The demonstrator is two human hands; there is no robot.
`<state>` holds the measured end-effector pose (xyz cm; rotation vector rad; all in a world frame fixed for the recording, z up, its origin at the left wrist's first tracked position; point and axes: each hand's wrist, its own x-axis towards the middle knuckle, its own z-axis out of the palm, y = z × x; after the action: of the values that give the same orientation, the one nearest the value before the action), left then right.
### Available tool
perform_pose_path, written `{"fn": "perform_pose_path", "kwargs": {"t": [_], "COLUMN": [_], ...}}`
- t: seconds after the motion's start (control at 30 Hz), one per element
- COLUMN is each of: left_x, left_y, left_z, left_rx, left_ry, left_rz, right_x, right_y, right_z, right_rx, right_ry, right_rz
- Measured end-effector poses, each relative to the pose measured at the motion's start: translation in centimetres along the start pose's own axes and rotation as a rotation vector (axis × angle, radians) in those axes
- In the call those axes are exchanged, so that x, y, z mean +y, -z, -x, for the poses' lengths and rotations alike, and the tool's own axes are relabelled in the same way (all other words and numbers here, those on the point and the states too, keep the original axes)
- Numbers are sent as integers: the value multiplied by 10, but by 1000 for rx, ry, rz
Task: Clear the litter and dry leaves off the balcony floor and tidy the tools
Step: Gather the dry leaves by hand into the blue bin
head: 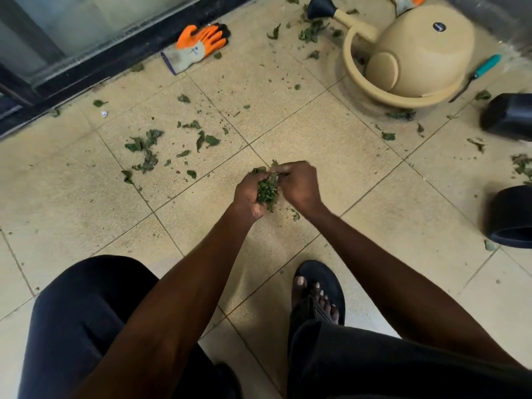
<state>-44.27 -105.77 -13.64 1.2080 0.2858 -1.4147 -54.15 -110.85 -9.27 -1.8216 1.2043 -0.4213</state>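
Observation:
A bunch of green leaves (pixel 267 191) sits between my two hands, low over the beige tiled floor (pixel 359 168). My left hand (pixel 249 194) cups and grips the bunch from the left. My right hand (pixel 298 182) presses in from the right, its fingers curled and pinching leaves at the top of the bunch. More loose leaves (pixel 146 145) lie scattered on the tiles to the left, and others (pixel 312 31) near the beige watering can (pixel 408 53). A small white scrap of litter (pixel 103 113) lies near the door track.
An orange and grey work glove (pixel 198 46) lies by the dark door frame (pixel 86 67). A teal-handled tool (pixel 478 74) lies beside the watering can. Two black pots (pixel 509 116) (pixel 512 217) stand at the right edge. My sandalled foot (pixel 316 292) is below the hands.

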Motion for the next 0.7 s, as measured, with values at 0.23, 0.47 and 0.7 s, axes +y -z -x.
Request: {"fn": "perform_pose_path", "kwargs": {"t": [0.23, 0.47, 0.7], "left_x": [-6, 4, 16], "left_y": [6, 11, 8], "left_z": [0, 1, -1], "left_rx": [-70, -121, -90], "left_ry": [-58, -31, -71], "left_rz": [187, 110, 68], "right_x": [-11, -15, -6], "right_y": [-20, -14, -18], "right_z": [20, 3, -21], "right_rx": [-128, -50, 96], "right_ry": [335, 152, 67], "right_rz": [374, 246, 93]}}
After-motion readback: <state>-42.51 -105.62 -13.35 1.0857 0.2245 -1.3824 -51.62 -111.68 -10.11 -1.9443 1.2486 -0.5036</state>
